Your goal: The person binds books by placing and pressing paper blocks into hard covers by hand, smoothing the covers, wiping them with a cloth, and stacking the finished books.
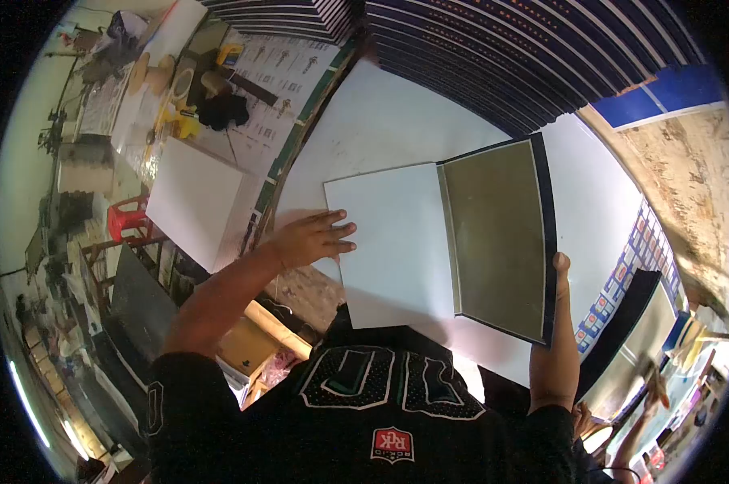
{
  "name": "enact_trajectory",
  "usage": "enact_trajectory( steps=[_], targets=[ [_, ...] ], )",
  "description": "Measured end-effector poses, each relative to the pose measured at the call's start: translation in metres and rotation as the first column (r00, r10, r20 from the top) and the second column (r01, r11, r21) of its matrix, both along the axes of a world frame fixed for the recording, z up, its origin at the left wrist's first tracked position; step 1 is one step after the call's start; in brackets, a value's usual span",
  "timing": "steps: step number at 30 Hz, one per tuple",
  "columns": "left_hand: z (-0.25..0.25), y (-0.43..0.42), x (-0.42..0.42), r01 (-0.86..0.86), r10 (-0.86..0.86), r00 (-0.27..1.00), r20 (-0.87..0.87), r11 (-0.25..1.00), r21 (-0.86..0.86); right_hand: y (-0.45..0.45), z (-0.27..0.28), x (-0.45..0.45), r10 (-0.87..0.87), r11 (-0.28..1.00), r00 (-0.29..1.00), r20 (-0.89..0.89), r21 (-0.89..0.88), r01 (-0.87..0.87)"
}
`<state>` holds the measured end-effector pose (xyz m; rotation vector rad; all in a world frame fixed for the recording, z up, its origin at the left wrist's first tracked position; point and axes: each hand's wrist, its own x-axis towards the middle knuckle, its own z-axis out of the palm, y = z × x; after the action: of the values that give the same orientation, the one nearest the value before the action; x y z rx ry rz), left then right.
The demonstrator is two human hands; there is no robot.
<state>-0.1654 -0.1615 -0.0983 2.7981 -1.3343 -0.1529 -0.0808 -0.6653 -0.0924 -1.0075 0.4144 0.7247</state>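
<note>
An open hardcover book lies in front of me, its white page block (392, 242) on the left and its cover (497, 238) on the right. The inside of that cover is grey-brown with a dark blue border. Across the left edge of the white pages rests my left hand (316, 238), fingers stretched and apart. My right hand (562, 266) is at the cover's outer right edge, thumb side showing. The rest of its fingers are hidden behind the cover, which looks tilted up.
Tall stacks of dark blue books (469, 56) line the back of the white table (380, 113). A white block of sheets (195, 198) sits at left, near a red stool (129, 218). More covers (630, 347) are at right, by another person's arm (643, 419).
</note>
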Motion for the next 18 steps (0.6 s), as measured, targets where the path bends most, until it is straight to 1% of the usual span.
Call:
enact_trajectory(
  steps=[2,6,8,12,14,18],
  targets=[
    [0.003,0.000,0.001,-0.007,0.006,0.999,-0.032,1.000,-0.019,0.005,0.005,-0.001,0.007,1.000,1.000,0.006,0.005,-0.007],
    [0.006,-0.002,0.001,-0.025,0.024,0.999,-0.023,0.998,-0.056,0.020,0.019,-0.007,0.011,1.000,1.000,0.025,0.005,-0.012],
    [0.005,-0.001,0.000,-0.001,0.002,1.000,0.010,0.999,-0.039,0.029,0.026,-0.013,0.010,1.000,0.999,0.032,0.005,-0.010],
    [-0.004,0.001,-0.004,-0.018,0.016,1.000,-0.014,0.996,-0.085,0.052,0.050,-0.024,0.028,0.999,0.999,0.035,-0.029,-0.027],
    [-0.009,0.003,-0.004,-0.035,0.036,0.999,0.004,0.992,-0.124,0.072,0.069,-0.028,-0.017,1.000,0.994,0.109,-0.007,0.018],
    [-0.004,0.005,-0.004,-0.049,0.048,0.999,-0.012,0.988,-0.148,0.080,0.078,-0.026,0.018,0.999,0.992,0.125,-0.034,-0.014]
  ],
)
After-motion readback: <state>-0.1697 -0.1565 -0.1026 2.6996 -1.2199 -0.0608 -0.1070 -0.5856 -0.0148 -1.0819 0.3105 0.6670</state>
